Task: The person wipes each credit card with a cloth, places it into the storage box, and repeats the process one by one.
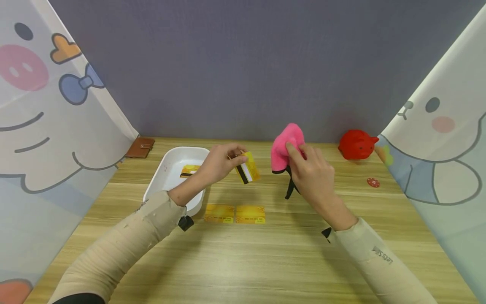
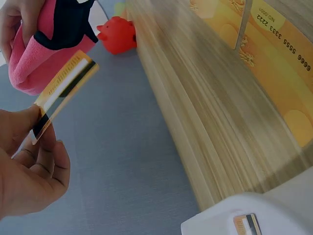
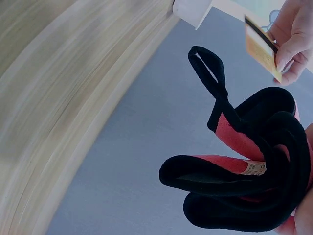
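Note:
Between thumb and fingers, my left hand [image 1: 222, 162] pinches a yellow bank card [image 1: 248, 168] in the air, its black stripe and white strip showing. My right hand [image 1: 313, 171] grips a bunched pink cloth [image 1: 286, 145] by its upper part, above the table. Black edging and a black hanging loop [image 3: 208, 71] show on the cloth in the right wrist view, along with a small label [image 3: 254, 168]. The card and the cloth are apart. Below them, two yellow cards [image 1: 219, 213] lie side by side, numbered faces up.
A white tray [image 1: 155, 182] at the left holds another card [image 1: 188, 170], partly behind my left forearm. A brown wallet [image 1: 140, 147] lies at the back left. Along the right are a red piggy bank [image 1: 357, 145] and a red poker chip [image 1: 373, 182]. A grey wall borders the table's back.

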`<state>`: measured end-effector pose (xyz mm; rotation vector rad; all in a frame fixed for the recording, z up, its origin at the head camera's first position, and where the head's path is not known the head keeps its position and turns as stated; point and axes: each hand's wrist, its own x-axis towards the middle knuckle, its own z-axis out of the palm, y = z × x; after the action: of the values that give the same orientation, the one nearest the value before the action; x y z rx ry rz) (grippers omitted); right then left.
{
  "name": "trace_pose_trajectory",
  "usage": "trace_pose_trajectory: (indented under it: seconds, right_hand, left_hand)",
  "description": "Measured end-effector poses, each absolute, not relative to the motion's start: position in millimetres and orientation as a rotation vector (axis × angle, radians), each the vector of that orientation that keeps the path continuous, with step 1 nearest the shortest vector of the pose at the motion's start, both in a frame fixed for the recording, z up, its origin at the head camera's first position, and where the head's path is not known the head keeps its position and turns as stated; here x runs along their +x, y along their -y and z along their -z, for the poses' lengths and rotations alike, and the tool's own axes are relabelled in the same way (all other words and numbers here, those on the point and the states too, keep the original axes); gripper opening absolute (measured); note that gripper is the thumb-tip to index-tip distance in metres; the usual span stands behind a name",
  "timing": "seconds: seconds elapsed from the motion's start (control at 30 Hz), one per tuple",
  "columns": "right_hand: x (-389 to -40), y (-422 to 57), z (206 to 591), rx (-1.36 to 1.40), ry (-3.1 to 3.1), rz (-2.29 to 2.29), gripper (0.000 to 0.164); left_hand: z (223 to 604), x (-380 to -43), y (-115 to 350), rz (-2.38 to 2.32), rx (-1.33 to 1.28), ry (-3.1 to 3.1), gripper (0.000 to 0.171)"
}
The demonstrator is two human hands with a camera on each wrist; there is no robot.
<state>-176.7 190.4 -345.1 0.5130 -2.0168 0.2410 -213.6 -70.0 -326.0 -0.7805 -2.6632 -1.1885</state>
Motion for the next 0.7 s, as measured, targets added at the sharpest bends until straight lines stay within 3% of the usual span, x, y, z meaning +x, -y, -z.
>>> trace_pose_trajectory:
  seconds: [0.17,0.7]
  right_hand:
    - [-176,-190,344,0.513,2.019,-0.24,0.021]
    - [-170,-181,332,0.519,1.939,-0.282,0.022]
  left_hand:
    - [326,-215,68,1.225,-0.819,2.627,0.03]
    - [327,-214,63,1.564,-0.621,2.516,0.027]
